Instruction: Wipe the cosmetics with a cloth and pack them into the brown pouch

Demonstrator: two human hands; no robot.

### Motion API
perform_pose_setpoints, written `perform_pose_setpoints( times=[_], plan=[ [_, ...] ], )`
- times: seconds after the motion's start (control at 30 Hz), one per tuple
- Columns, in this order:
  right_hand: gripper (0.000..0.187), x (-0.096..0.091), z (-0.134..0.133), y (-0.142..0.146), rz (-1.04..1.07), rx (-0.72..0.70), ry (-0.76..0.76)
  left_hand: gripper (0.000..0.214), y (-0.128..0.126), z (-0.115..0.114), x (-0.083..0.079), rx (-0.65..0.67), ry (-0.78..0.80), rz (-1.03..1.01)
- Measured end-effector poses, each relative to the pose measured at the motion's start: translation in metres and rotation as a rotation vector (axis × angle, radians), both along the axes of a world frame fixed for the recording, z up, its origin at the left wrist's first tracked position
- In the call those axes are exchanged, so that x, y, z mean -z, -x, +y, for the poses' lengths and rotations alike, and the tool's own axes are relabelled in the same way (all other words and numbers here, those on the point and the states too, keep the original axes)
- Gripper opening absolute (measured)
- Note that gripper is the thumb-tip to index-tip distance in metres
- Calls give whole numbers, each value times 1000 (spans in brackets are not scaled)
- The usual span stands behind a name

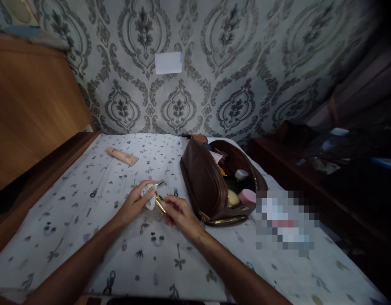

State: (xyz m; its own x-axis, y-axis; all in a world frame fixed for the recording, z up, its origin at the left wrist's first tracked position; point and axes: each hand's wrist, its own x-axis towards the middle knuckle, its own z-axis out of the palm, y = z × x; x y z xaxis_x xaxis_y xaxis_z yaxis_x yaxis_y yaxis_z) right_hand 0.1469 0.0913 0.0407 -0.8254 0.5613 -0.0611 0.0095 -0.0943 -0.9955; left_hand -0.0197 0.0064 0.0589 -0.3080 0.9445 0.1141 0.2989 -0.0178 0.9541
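Observation:
My left hand [134, 206] is closed on a crumpled white wipe or cloth [148, 199]. A small silvery piece [160, 183] pokes out beyond its fingertips; its kind is unclear. Between the fingers of my right hand [184, 217] is a shiny gold tube [160, 203], perhaps a lipstick, with its upper end against the white wipe. Just right of my hands stands a brown toiletry bag [198, 178], unzipped. Inside it show a white-capped container [241, 174], a pink lid [247, 196], a cream-coloured lid [233, 198] and other items.
A beige squeeze tube [121, 156] lies on the patterned white sheet [87, 203] at the back left. Right of the bag is a pixelated, unreadable item [286, 222]. A wooden panel [39, 84] borders the left, a patterned wall the back, and a dark cluttered ledge the right.

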Motion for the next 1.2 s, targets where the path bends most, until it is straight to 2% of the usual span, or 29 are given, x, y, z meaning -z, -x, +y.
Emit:
perform_pose_setpoints(
  times=[0.13, 0.23, 0.33, 0.4, 0.43, 0.5, 0.67, 0.73, 0.8, 0.9, 1.0, 1.07, 1.2],
  plan=[
    [38, 4, -2, 1, 21, -40, -42, 35, 5, 1, -2, -25, 28, 143],
    [23, 8, -6, 1, 29, 36, -210, 40, 6, 2, -4, -76, 41, 172],
    [9, 11, -9, 0, -2, 135, -473, 44, 3, 3, -3, -116, 61, 83],
    [9, 11, -11, -1, -9, 169, -555, 44, 0, 3, -1, -120, 59, -70],
    [8, 11, -11, 0, -8, 176, -547, 44, -2, 4, 1, -116, 50, -159],
    [10, 12, -10, 0, 10, 159, -429, 42, -3, 5, 4, -100, 30, -319],
    [43, 10, -8, 3, 99, -52, 187, 44, -1, 6, 4, -33, 68, -520],
    [48, 7, -8, 3, 117, -100, 368, 47, 0, 5, 1, -19, 71, -552],
    [49, 4, -9, 4, 134, -135, 479, 49, -2, 5, 0, -23, 58, -576],
    [51, 2, -11, 5, 171, -126, 541, 51, -7, 5, 4, -9, 45, -602],
    [56, 4, -11, 8, 204, -25, 518, 52, -13, 5, 10, 136, 60, -536],
    [61, 7, -11, 9, 197, 18, 461, 53, -15, 4, 12, 217, 63, -447],
    [62, 11, -12, 9, 95, 54, 280, 46, -13, 3, 14, 211, 27, -323]
  ],
)
